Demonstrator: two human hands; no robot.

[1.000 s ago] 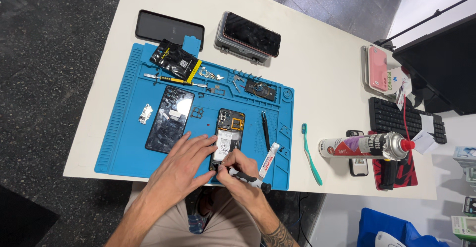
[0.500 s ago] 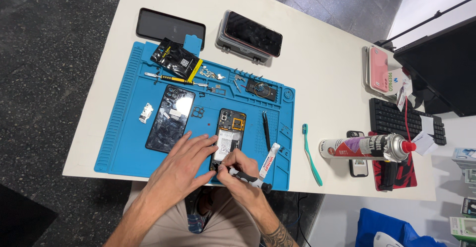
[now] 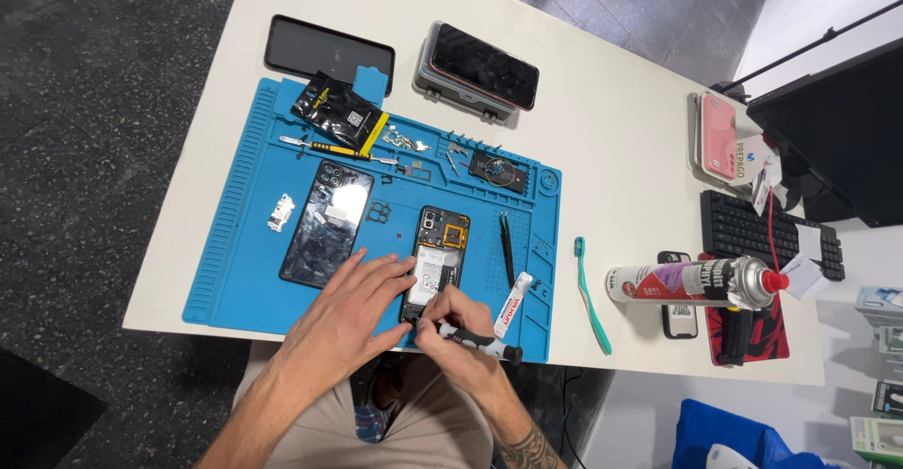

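An opened smartphone [image 3: 438, 257] with its insides and battery showing lies on the blue repair mat [image 3: 235, 271]. My left hand [image 3: 350, 314] rests flat on the mat with its fingertips against the phone's left side. My right hand [image 3: 461, 328] grips a small black and silver screwdriver [image 3: 480, 341] whose tip is at the phone's near end. The phone's glossy black back cover [image 3: 327, 222] lies just left of the phone.
On the mat are a white tube [image 3: 514, 305], black tweezers [image 3: 507, 248], a yellow-handled tool [image 3: 339, 150], a black pouch [image 3: 340, 111] and small parts. Two phones [image 3: 328, 52] [image 3: 482, 66] lie behind it. A teal toothbrush [image 3: 591, 292], spray can [image 3: 691, 283] and keyboard [image 3: 767, 236] sit right.
Both hands stay at the phone's near end with only slight shifts. The view has drifted a little.
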